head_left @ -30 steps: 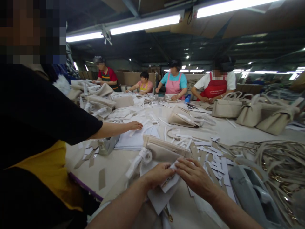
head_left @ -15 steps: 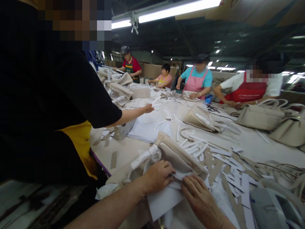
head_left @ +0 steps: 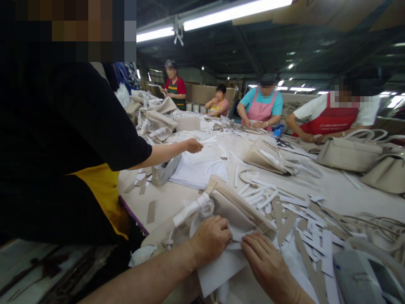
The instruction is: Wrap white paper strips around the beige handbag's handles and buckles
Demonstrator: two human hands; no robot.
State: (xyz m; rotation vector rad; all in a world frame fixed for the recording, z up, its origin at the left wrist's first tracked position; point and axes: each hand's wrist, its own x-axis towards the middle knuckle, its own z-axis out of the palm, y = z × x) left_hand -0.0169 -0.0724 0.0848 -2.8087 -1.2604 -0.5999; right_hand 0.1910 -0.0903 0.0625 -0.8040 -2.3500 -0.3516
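The left hand (head_left: 211, 239) is curling knuckles-up over the far edge of a white sheet of paper (head_left: 218, 270), with its fingertips tucking out of sight, so whether it is pinching the sheet cannot be told. The right hand (head_left: 265, 262) is lying just to the right of it, nearly flat, with fingers stretched out and pressing down on the same sheet, gripping nothing. The paper is sitting at the near edge of the beige work table (head_left: 164, 198), partly under a beige leather handbag (head_left: 236, 206) that is lying on its side just beyond both hands. The bag's white paper-wrapped handle (head_left: 193, 210) is sticking out to the left. Loose white and tan paper strips (head_left: 300, 223) are lying scattered to the right. Farther left, a co-worker's hand (head_left: 193, 145) is reaching over a stack of white sheets (head_left: 199, 171), beside a grey tape dispenser (head_left: 164, 169).
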